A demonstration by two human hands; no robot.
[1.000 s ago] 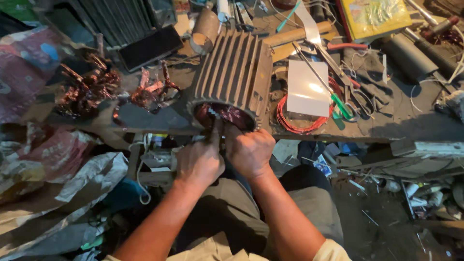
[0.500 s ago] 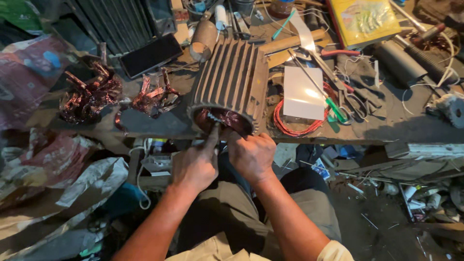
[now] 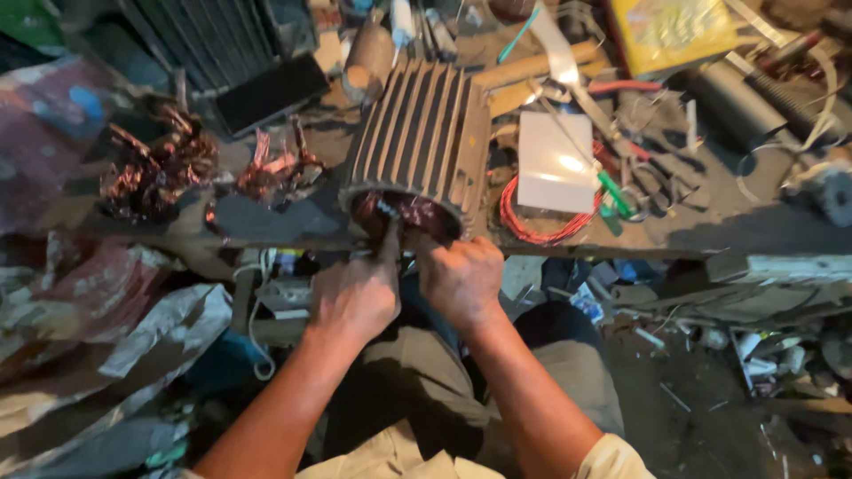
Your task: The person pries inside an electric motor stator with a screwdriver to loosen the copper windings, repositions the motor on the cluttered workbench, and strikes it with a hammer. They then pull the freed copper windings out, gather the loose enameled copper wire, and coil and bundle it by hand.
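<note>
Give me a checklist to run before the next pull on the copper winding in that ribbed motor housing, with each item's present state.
1. Ribbed grey metal motor housing lies fully on the workbench: not ok, its open end sits at the edge.
2. Left hand at the reddish copper winding: ok, a finger reaches in.
3. Right hand at the opening: ok.
4. Firm grip on the wire: cannot tell, fingertips hidden.
5. Red wire coil apart from the hands: ok.

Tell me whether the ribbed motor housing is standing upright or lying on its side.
Lying on its side. The ribbed motor housing rests lengthwise on the bench, its open end with copper windings facing both hands.
</note>
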